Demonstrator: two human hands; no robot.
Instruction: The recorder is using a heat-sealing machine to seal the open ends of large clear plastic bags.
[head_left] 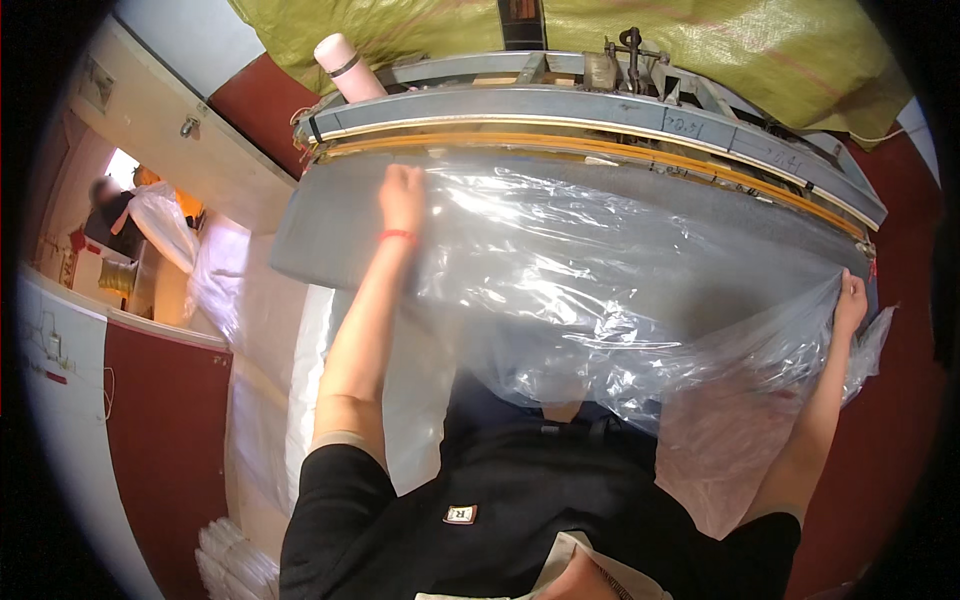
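Note:
A clear, shiny plastic sheet stretches across a grey flat-topped work surface in front of me and hangs down over its near edge toward my body. My left hand, with a red band at the wrist, is closed on the sheet's upper left corner near the far side of the surface; motion blurs it slightly. Farther right, my right hand pinches the sheet's right edge, pulling folds tight toward it. A loose flap of film hangs beside that hand.
Behind the surface runs a long metal frame with orange strips and a clamp. A pink bottle leans at its left end. Yellow-green woven sheeting hangs behind. Through the left doorway, another person is near plastic film.

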